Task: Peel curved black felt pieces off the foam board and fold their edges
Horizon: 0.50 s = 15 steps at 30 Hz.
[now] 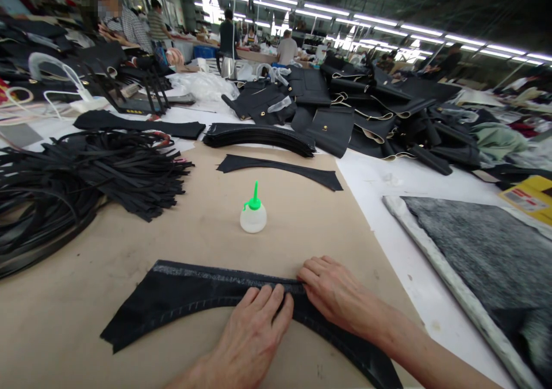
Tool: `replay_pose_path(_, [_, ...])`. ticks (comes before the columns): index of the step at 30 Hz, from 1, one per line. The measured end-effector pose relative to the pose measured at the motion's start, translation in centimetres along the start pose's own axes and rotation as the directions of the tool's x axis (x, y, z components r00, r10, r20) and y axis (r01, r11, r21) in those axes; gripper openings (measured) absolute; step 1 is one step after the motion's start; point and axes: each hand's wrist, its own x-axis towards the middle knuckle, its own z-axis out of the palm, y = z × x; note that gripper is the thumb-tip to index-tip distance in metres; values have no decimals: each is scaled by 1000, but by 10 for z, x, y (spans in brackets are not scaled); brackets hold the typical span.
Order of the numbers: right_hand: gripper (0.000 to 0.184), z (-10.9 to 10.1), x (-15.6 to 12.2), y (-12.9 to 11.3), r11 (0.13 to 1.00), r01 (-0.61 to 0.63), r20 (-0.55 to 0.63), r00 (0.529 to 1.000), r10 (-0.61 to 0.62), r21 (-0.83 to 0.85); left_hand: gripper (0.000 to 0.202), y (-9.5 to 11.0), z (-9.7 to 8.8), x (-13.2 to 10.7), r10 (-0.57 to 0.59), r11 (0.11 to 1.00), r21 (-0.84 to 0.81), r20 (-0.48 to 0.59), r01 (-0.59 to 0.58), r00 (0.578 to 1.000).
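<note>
A curved black fabric piece (pixel 181 288) lies on the brown paper in front of me, with a greyish strip along its upper edge and short pale marks along its lower curve. My left hand (pixel 257 331) presses bent fingers onto the middle of it, at the upper edge. Just right of that, my right hand (pixel 334 291) pinches the same edge, which looks folded over there. Its thumb is mostly hidden. Beyond the hands stands a small round bottle (pixel 253 219) with a green spout, upright and apart from both hands.
Farther back lie a single curved black piece (pixel 280 169) and a stack of similar pieces (pixel 259 137). Black strips (pixel 125 165) are heaped at left, black bag parts (pixel 328 127) at the back. A grey fuzzy pad (pixel 483 245) lies at right. People work in the background.
</note>
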Motion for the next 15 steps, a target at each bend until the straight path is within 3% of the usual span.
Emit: replay_pose_path(15, [19,22,-8,-3,995,20,-241,969,-42,-95,44,0,2,0,3,1000,22,-7,-3,1000])
